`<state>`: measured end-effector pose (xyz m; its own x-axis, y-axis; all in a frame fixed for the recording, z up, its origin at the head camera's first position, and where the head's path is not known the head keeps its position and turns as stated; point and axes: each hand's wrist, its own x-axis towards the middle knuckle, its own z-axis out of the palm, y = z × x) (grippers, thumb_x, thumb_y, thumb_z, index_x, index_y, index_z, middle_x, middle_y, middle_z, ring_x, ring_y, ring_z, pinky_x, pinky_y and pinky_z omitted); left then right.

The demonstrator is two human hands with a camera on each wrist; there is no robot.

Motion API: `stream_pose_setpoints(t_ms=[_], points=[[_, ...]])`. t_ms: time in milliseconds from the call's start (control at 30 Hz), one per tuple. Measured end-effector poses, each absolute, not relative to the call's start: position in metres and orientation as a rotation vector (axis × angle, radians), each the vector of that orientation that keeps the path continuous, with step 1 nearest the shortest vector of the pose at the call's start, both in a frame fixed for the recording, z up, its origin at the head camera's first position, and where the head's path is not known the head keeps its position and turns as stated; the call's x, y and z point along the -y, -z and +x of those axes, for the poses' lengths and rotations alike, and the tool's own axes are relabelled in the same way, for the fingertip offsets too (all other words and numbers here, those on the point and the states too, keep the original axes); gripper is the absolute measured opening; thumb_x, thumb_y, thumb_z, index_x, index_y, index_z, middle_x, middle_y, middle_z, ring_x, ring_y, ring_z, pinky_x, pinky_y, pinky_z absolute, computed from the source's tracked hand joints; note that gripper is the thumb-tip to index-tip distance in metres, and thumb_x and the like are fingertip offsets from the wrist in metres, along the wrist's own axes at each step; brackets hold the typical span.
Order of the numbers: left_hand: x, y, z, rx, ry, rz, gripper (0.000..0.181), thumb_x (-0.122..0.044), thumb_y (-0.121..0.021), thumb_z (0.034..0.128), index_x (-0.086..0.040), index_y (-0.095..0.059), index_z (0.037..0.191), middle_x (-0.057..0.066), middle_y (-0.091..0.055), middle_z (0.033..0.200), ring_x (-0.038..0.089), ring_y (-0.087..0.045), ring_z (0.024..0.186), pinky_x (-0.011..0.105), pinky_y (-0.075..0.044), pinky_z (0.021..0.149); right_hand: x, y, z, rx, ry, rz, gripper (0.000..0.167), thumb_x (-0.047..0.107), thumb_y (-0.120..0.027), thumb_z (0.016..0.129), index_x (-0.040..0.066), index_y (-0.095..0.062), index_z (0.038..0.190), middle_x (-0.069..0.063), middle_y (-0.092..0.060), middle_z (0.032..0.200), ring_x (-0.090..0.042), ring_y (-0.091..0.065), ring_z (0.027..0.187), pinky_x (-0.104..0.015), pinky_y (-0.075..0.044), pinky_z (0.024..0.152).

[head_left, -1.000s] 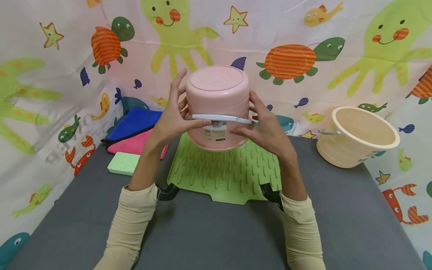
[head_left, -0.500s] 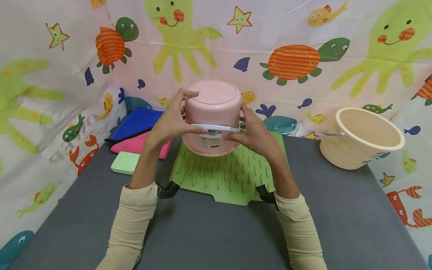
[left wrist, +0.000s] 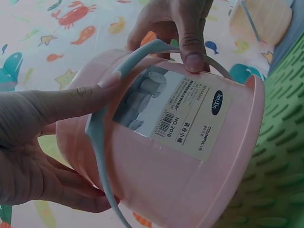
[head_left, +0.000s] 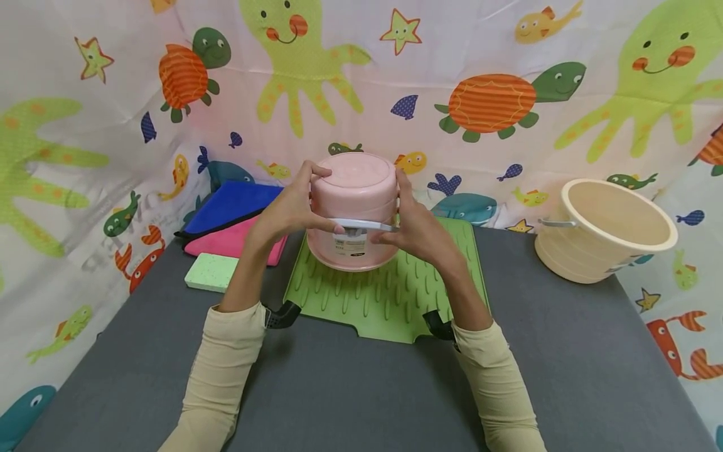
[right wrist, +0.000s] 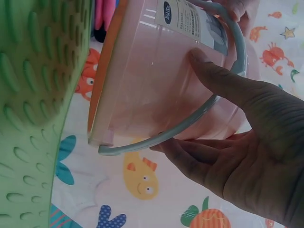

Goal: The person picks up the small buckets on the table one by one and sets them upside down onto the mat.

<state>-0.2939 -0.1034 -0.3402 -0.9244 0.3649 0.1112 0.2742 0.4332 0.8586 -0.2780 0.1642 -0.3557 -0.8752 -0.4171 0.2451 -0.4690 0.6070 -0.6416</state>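
A pink bucket [head_left: 354,199] is upside down above the green ribbed mat [head_left: 429,276], base up and rim toward the mat. My left hand [head_left: 289,204] grips its left side, with the thumb across the pale grey handle [left wrist: 102,156]. My right hand [head_left: 419,223] holds the opposite side, thumb against the wall near the printed label [left wrist: 175,114] and fingers behind. In the right wrist view a gap shows between the rim and the mat. The bucket's inside is hidden.
A cream bucket [head_left: 599,232] stands upright at the back right. Folded blue cloth [head_left: 231,207] and pink cloth [head_left: 228,243] lie at the left behind a pale green sponge [head_left: 211,272]. A curtain printed with sea animals [head_left: 491,107] surrounds the dark grey table [head_left: 361,402].
Both hands have lowered the upside-down pink bucket toward the mat and slightly left. The left hand's raised finger has come down onto the base edge.
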Motion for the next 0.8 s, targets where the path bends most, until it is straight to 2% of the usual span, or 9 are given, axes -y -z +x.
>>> stream_pose_setpoints(t_ms=[167,400,800], points=[[0.103,0.346,-0.300,-2.575,-1.478,0.565,0.108,-0.014,-0.098,0.0716,-0.017,-0.027,0.153,0.019,-0.044,0.154,0.038,-0.056,0.131,0.056,-0.051,0.107,-0.163,0.363,-0.282,2.779,-1.119,0.728,0.133,0.015,-0.093,0.079,0.025,0.006,0.167,-0.017,-0.047,0.158,-0.037,-0.058,0.137,-0.057,-0.052,0.109],[0.106,0.353,-0.307,-2.602,-1.432,0.534,0.108,-0.012,-0.098,0.0710,-0.017,-0.027,0.152,0.021,-0.043,0.155,0.040,-0.054,0.131,0.057,-0.051,0.105,-0.158,0.376,-0.293,2.755,-1.188,0.761,0.129,0.012,-0.092,0.080,0.020,0.002,0.167,-0.017,-0.048,0.157,-0.038,-0.055,0.140,-0.058,-0.049,0.112],[0.108,0.364,-0.317,-2.610,-1.373,0.570,0.108,-0.011,-0.097,0.0721,-0.007,-0.023,0.151,0.025,-0.037,0.157,0.041,-0.049,0.138,0.058,-0.045,0.114,-0.148,0.388,-0.301,2.714,-1.214,0.829,0.125,0.002,-0.092,0.077,0.011,-0.001,0.163,-0.016,-0.044,0.156,-0.034,-0.055,0.138,-0.052,-0.049,0.115]])
